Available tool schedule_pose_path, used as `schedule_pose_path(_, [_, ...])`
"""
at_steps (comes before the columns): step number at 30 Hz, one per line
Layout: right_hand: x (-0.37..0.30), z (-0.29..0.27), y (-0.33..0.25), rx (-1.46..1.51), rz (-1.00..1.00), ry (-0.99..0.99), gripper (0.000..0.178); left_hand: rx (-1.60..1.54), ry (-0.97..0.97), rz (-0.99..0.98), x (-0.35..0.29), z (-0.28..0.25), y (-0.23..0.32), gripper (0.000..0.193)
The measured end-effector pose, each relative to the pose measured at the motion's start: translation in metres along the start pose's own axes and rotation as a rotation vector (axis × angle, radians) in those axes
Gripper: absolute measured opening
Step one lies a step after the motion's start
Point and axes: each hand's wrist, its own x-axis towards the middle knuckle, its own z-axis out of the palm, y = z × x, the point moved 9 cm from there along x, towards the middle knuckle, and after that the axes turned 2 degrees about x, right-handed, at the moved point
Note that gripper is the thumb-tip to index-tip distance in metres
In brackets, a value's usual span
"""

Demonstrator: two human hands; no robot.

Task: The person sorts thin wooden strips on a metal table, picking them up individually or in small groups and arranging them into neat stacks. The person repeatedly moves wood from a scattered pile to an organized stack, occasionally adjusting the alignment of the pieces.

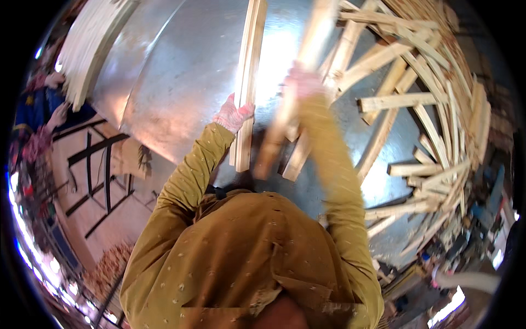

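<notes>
My left hand (234, 113), in a pale pinkish work glove, is closed on a pair of long wooden strips (249, 60) lying side by side on the metal table (192, 71). Blurred by motion, my right hand (302, 81) grips another wooden strip (319, 33) a little to the right. That strip slants from the far side down toward my body, its near end (269, 151) smeared. Close beside it, on the table, shows the end of a further wooden piece (297, 160).
A large loose heap of wooden strips (405, 101) covers the table's right side. Neatly stacked boards (93, 46) stand at the far left. Next to them are a co-worker's gloved hands (57, 116). A dark metal frame (98, 159) lies lower left, above a pile of shavings (112, 268).
</notes>
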Motion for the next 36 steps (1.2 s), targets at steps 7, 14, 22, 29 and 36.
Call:
schedule_pose_path(7, [-0.006, 0.113, 0.033, 1.347, 0.475, 0.079, 0.043, 0.206, -0.171, 0.007, 0.011, -0.056, 0.006, 0.083])
schedule_pose_path(14, [-0.004, 0.112, -0.098, -0.256, 0.425, -0.341, 0.072, 1.213, -0.106, -0.006, -0.016, -0.096, 0.091, 0.102])
schedule_pose_path(22, [-0.017, -0.094, 0.049, -0.365, 0.965, 0.629, 0.113, 1.420, 0.147, -0.208, -0.064, -0.084, 0.087, 0.116])
schedule_pose_path(29, [-0.098, -0.086, 0.074, -0.194, 0.879, 0.449, 0.101, 1.489, 0.218, -0.192, -0.074, -0.135, 0.086, 0.112])
schedule_pose_path(36, [-0.236, -0.040, 0.058, 0.542, 0.221, 0.383, 0.102, 1.641, 0.242, 0.420, -0.091, -0.065, 0.102, 0.103])
